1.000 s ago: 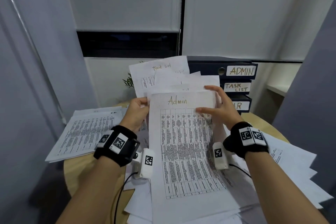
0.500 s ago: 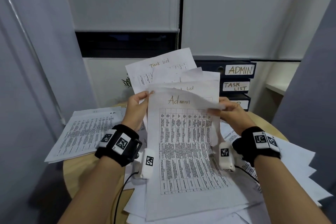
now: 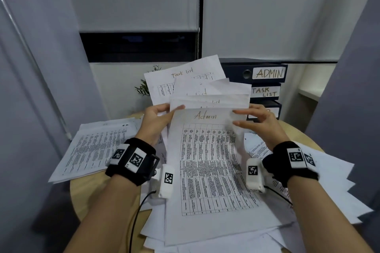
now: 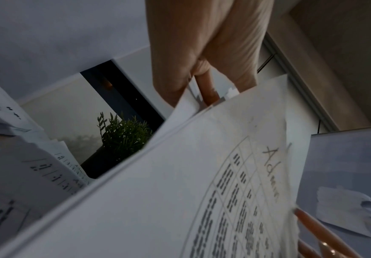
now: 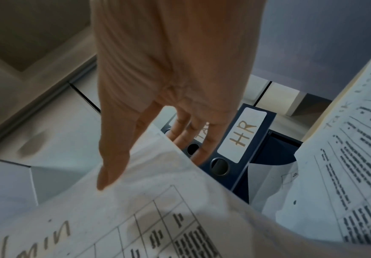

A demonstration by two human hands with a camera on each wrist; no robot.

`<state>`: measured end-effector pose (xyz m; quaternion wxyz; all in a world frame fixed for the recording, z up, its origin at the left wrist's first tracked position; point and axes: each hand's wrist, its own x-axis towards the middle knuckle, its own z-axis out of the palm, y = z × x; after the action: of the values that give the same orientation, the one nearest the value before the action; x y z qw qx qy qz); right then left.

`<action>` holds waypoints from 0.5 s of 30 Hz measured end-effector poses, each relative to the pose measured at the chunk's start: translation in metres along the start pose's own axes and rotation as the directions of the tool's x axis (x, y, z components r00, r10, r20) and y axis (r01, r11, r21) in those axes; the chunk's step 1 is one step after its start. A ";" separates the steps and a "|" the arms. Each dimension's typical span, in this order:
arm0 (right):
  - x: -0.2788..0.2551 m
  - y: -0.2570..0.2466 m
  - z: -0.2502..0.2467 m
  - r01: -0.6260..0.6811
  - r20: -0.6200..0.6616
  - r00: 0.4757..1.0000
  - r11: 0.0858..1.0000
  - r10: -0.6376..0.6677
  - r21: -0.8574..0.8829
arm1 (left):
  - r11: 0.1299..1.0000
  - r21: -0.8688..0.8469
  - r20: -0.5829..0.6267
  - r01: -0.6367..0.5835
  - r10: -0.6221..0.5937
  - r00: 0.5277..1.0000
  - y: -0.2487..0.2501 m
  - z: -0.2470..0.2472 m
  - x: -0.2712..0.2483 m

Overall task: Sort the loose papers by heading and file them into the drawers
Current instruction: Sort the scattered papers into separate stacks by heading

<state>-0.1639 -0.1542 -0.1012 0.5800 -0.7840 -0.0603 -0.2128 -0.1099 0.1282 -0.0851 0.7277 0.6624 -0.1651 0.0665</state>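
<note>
A sheet headed "Admin" (image 3: 209, 170) is the front page of a fan of papers raised over the table. My left hand (image 3: 174, 110) grips the fan at its top left, thumb in front. My right hand (image 3: 242, 118) pinches the Admin sheet's top right corner; in the right wrist view the thumb lies on its face and the fingers (image 5: 184, 137) reach behind it. Sheets headed "Task list" (image 3: 185, 76) stick up behind. The dark drawer unit stands beyond, with drawers labelled ADMIN (image 3: 269, 73), TASK LIST (image 3: 265, 91) and HR (image 5: 244, 132).
A pile of printed sheets (image 3: 96, 146) lies on the left of the round wooden table (image 3: 82, 191). More loose sheets (image 3: 333, 181) spread over its right side. A small potted plant (image 3: 144, 88) stands behind the papers. Grey partitions close in on both sides.
My right hand went from lying flat on the Admin sheet's top to curling that edge forward, and now holds its right corner with fingers behind. The sheets behind have fanned out more.
</note>
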 end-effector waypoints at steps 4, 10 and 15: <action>0.000 -0.006 0.005 0.014 0.086 0.996 0.989 -0.001 -0.145 | 0.984 0.171 0.099 -0.043 0.027 0.995 0.002 0.004 -0.003; 0.002 -0.016 0.015 0.069 0.136 0.990 0.976 -0.041 -0.209 | 0.957 0.277 0.203 -0.089 0.032 0.979 0.007 0.009 -0.008; 0.010 -0.011 0.019 0.034 0.090 0.996 0.957 -0.008 -0.290 | 0.962 0.262 0.233 -0.073 0.011 0.972 0.005 0.008 -0.007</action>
<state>-0.1535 -0.1341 -0.0918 0.4528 -0.8687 -0.0621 -0.1908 -0.1193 0.1215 -0.0820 0.6055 0.7546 -0.2517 0.0268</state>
